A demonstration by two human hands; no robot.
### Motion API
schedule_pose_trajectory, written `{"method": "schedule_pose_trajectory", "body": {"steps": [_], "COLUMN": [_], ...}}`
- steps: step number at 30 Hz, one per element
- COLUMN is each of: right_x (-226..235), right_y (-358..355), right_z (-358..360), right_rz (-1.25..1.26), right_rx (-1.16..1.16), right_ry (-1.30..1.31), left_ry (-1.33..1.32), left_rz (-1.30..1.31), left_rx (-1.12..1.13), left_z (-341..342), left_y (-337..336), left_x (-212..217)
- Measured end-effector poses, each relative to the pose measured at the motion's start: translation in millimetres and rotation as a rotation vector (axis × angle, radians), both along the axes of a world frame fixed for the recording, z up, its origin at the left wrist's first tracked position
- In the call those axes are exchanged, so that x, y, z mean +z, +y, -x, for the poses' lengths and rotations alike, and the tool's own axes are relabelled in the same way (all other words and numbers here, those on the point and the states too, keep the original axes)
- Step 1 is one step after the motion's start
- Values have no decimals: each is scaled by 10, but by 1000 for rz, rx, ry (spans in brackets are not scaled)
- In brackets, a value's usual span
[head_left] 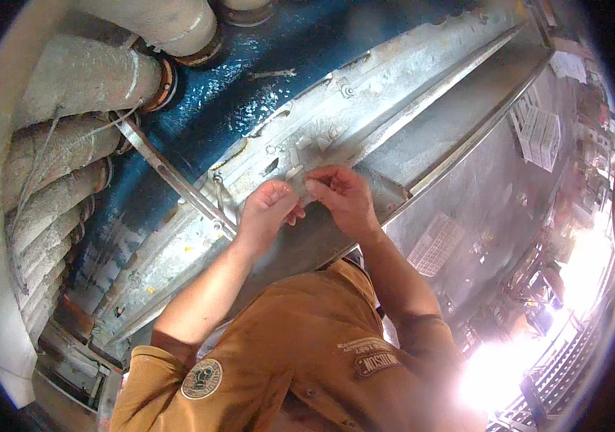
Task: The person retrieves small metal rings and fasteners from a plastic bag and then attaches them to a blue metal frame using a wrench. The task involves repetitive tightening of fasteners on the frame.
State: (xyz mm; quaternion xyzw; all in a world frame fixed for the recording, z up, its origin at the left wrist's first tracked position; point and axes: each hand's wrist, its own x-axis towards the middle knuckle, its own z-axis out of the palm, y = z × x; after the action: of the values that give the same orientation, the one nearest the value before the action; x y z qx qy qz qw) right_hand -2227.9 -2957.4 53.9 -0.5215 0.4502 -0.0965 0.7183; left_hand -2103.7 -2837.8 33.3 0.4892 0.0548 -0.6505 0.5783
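Observation:
My left hand (268,211) and my right hand (345,199) are raised close together in front of my body, over a long pale metal ledge. The fingers of both are curled into a pinch. A small pale piece (294,172) shows by the left fingertips, too small and blurred to name. Whatever lies between the right thumb and forefinger is hidden. Beyond the hands, the scuffed metal ledge (365,79) runs diagonally, with bolts and small loose bits on it.
Past the ledge lies a basin of dark blue liquid (250,86), spanned by a metal bar (167,167). Large grey ribbed pipes (91,75) line the far left. Down on the right are a white crate (540,137), a pale grid panel (436,245) and glaring light.

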Motion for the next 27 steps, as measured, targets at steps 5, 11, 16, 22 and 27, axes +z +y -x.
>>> {"method": "schedule_pose_trajectory", "body": {"steps": [5,11,16,22,27], "right_x": [131,120,164,260,306], "right_y": [153,267,353,371,413], "right_z": [-89,-122,-153,-150,-142], "right_rz": [-176,-158,-168,-184,-112], "right_rx": [8,58,83,105,121], "right_ry": [-155,-166,-188,-128,-90], "left_ry": [-29,-45,2,-12,7], "left_rz": [56,52,103,90,78], "left_rx": [4,0,42,59,111], "left_z": [-46,-52,-81,-67,-49], "left_y": [91,239,354,433,481], "left_x": [117,139,135,168,243]}}
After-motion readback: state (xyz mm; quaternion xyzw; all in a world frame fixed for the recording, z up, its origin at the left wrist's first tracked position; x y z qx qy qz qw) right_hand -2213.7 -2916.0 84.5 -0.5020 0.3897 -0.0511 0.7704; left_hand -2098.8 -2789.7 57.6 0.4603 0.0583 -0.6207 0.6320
